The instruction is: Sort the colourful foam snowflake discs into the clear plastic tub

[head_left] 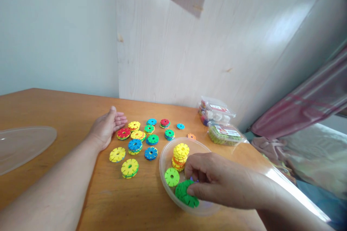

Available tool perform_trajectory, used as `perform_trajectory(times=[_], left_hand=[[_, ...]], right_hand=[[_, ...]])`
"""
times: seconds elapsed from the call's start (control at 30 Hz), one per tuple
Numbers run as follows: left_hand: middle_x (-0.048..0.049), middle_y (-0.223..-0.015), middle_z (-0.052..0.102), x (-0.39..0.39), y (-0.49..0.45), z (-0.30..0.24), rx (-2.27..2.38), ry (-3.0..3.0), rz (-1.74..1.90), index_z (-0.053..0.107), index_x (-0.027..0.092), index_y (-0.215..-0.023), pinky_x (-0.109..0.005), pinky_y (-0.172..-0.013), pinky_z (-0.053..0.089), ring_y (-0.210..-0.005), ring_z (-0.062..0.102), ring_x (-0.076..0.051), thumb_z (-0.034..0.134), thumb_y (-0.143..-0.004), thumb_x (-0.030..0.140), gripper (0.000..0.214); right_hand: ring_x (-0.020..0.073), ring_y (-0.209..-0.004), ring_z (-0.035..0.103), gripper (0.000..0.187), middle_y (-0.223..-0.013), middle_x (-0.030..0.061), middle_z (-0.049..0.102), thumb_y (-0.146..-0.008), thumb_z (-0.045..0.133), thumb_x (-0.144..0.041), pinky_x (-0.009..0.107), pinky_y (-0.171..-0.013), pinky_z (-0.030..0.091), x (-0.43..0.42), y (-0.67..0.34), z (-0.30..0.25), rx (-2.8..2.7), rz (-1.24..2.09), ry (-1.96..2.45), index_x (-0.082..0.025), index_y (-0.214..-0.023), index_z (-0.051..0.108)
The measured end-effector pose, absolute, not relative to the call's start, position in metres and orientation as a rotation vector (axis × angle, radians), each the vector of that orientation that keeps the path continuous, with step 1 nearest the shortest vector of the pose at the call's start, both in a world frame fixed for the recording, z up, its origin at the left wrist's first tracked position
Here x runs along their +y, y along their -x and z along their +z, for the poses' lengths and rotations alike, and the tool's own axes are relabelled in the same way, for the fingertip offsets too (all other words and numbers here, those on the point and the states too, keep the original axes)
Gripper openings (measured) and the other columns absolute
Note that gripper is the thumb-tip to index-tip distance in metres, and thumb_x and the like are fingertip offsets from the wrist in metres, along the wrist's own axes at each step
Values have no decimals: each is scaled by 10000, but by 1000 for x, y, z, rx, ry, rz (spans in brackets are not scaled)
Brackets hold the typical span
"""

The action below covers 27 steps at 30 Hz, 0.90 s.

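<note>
A clear plastic bowl [163, 162] sits on the wooden table [48, 112]. Inside it are a stack of yellow toothed discs [180, 155], a light green disc [171, 177] and a stack of dark green discs [184, 193]. My right hand [217, 180] reaches into the bowl, fingers curled and pinching at the dark green discs. My left hand [107, 127] rests on its edge on the table, fingers loosely extended, touching a red disc [123, 133]. Several coloured discs [143, 140] lie scattered beside it.
A clear plastic lid [21, 146] lies at the table's left edge. Stacked clear boxes [217, 112] and a box of green pieces [225, 134] stand by the wooden wall panel. Pink cloth [298, 108] hangs at the right, past the table's edge.
</note>
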<state>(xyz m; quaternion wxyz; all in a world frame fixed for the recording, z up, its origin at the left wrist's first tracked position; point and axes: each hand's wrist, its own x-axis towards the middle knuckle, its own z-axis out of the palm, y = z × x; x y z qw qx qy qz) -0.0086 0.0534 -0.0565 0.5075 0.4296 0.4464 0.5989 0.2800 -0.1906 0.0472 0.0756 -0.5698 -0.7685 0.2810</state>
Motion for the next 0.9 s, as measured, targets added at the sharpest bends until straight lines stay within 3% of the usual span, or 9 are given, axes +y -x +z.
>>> perform_trajectory(times=[0.43,0.6,0.9], left_hand=[[-172,-913,704,48,5,-49,1082,-1002,1438,641,89,-917,-311,-763,563,-825,699,-207,487,-924,503,441],[-163,-901,705,49,6,-50,1082,-985,1437,646,95,-912,-319,-776,562,-818,701,-207,479,-925,514,452],[-174,-946,713,54,12,-60,1048,-1020,1430,646,96,-970,-321,-799,560,-848,708,-203,504,-901,580,509]], right_hand=[[102,-651,533,106,-771,-24,619,-876,524,-210,211,-547,390,-190,-278,55,-2317,865,1646,-209,-913,624],[99,-644,524,41,-732,-30,588,-862,563,-224,214,-548,393,-184,-284,63,-2268,787,1633,-200,-860,596],[133,-675,625,169,-773,17,633,-830,616,-295,239,-582,459,-70,-304,55,-2111,643,1687,-158,-927,614]])
